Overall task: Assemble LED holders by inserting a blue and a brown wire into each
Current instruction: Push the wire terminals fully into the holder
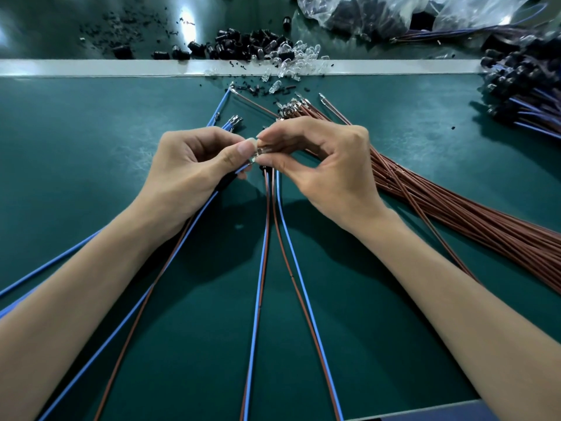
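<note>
My left hand [194, 165] and my right hand [321, 165] meet fingertip to fingertip over the green mat. Between them they pinch a small clear LED part [258, 153]. From my left hand a blue wire [182, 241] and a brown wire [145, 299] with a black sleeve [226, 181] trail toward me. Two more blue-and-brown wire pairs [273, 238] hang from my right hand's fingers, one ending in a black holder [264, 169]. What exactly sits inside the pinch is hidden by the fingers.
A thick bundle of brown wires [455, 214] fans out at the right. Loose blue wires [218, 110] lie beyond my left hand. Black holders [243, 44] and clear LEDs [291, 59] are piled by the white strip [91, 67]. Finished assemblies [525, 86] are heaped at far right, plastic bags [394, 13] behind.
</note>
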A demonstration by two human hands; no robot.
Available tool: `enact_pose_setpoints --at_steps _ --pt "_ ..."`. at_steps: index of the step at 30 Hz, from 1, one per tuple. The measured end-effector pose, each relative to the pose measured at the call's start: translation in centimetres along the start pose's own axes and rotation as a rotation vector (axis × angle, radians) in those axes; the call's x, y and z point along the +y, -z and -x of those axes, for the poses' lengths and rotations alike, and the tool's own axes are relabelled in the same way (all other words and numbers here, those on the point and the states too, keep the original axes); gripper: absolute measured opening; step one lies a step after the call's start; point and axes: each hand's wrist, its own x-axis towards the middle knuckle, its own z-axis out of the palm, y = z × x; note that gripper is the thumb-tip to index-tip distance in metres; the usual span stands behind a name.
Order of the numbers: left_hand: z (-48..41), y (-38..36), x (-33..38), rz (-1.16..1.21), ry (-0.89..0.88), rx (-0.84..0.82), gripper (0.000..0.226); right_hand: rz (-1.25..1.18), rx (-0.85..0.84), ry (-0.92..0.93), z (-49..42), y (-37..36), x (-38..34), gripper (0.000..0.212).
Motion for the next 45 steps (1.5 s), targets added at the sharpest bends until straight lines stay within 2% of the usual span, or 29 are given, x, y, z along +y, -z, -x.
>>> enact_pose_setpoints --at_steps 9,25,36,45 --pt "-0.09 0.03 -0.15 0.069 0.000 0.007 0.014 0.054 -0.007 0.055 -0.08 0.18 -0.19 0.021" --pt "-0.16 0.06 -0.28 -0.056 -0.029 -0.021 0.015 0.100 0.053 0.092 0.24 -0.22 -0.15 0.019" --pt "-0.04 0.11 0.02 -0.072 -0.044 -0.071 0.014 0.127 0.021 0.106 0.26 0.04 -0.11 0.019" --pt "0.03 0.38 -0.01 -0.084 -0.074 -0.168 0.016 0.224 -0.055 0.220 0.31 0.29 0.05 0.015"
